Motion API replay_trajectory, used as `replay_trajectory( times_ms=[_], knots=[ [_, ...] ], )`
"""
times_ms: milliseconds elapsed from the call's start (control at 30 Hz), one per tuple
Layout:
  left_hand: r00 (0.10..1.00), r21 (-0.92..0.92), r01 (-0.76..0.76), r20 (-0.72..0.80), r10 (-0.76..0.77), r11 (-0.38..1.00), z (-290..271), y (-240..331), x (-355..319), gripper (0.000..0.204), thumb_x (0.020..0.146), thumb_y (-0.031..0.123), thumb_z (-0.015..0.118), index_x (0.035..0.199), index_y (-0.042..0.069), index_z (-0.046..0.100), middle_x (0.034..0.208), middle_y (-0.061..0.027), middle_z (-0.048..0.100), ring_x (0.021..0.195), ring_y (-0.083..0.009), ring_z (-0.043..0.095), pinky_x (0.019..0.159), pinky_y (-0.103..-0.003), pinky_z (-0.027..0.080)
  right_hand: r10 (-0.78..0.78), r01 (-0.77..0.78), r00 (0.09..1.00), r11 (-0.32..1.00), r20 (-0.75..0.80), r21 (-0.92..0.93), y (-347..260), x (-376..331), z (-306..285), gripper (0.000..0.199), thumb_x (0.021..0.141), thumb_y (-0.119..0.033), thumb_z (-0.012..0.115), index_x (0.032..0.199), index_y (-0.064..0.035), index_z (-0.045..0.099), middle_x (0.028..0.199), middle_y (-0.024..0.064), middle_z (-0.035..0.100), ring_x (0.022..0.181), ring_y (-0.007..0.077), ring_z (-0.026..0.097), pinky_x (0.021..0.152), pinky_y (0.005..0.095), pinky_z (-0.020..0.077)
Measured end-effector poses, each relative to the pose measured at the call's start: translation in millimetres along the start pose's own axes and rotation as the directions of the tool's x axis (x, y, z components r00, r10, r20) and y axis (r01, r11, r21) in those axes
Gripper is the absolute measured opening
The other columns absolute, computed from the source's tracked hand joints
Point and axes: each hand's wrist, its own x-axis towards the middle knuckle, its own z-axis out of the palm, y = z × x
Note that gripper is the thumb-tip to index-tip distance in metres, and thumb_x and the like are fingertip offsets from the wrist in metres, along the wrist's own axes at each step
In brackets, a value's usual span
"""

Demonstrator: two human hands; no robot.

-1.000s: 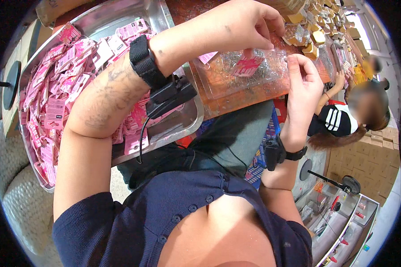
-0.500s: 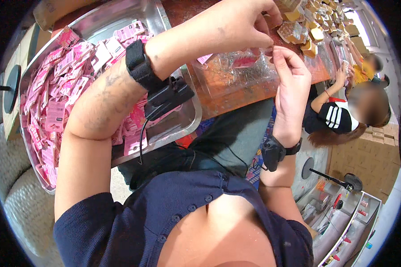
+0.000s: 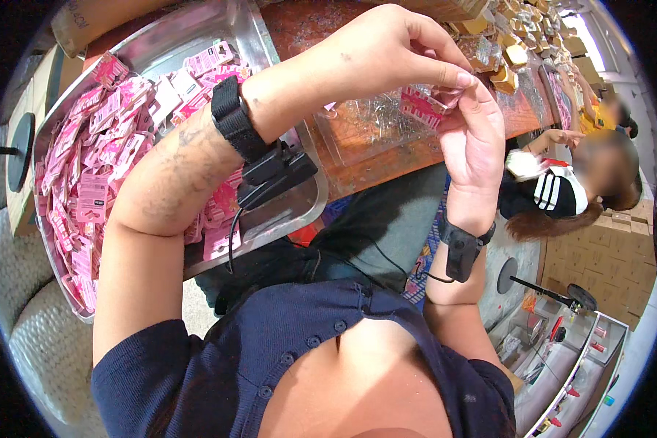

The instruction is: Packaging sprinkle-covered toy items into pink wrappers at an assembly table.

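Both my hands meet over the far middle of the table, fingertips pinched together. A pink printed card hangs at these fingertips, partly hidden by them. My left hand reaches across from the left, its thumb and forefinger closed at the card's upper right. From below, my right hand comes up with thumb and forefinger closed at the same spot. Under the card lies a clear plastic tray or wrapping with thin greyish strands. To the left, a metal tray holds a heap of pink cards, beneath my left forearm.
Small yellowish packs crowd the table's far right. A co-worker in a black and white top sits at the right, a white item near their arm. Stacked cartons and a white compartment box stand at the lower right.
My left hand has moved slightly right and down, my right hand has turned inward. The pink card now shows larger, up at my fingertips. The co-worker's white item has moved lower.
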Motion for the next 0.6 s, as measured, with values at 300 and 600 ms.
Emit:
replay_trajectory(
  times_ms=[300, 600],
  knots=[
    [0.980, -0.284, 0.154, -0.081, -0.184, 0.946, 7.8, -27.9, 1.7, 0.022, 0.091, 0.020, 0.072, 0.105, 0.003, 0.071, 0.097, -0.0017, 0.071, 0.090, -0.0113, 0.065, 0.088, -0.028, 0.050, 0.068, -0.068, 0.998, 0.997, -0.002, 0.025, 4.9, 7.3, -10.2, 0.028, 0.095, -0.015, 0.067, 0.119, -0.0006, 0.064, 0.104, 0.0041, 0.068, 0.092, 0.0131, 0.063, 0.086, 0.0273, 0.0514],
    [0.977, -0.278, 0.115, -0.142, -0.160, 0.954, 5.5, -27.8, 0.3, 0.020, 0.090, 0.020, 0.072, 0.104, 0.004, 0.070, 0.097, -0.0015, 0.070, 0.090, -0.0108, 0.064, 0.086, -0.026, 0.050, 0.084, -0.083, 0.996, 0.995, 0.022, -0.056, 1.0, 14.6, -12.2, 0.020, 0.094, -0.013, 0.068, 0.110, -0.0015, 0.066, 0.098, 0.0022, 0.068, 0.090, 0.0110, 0.063, 0.085, 0.0251, 0.0500]
  ],
)
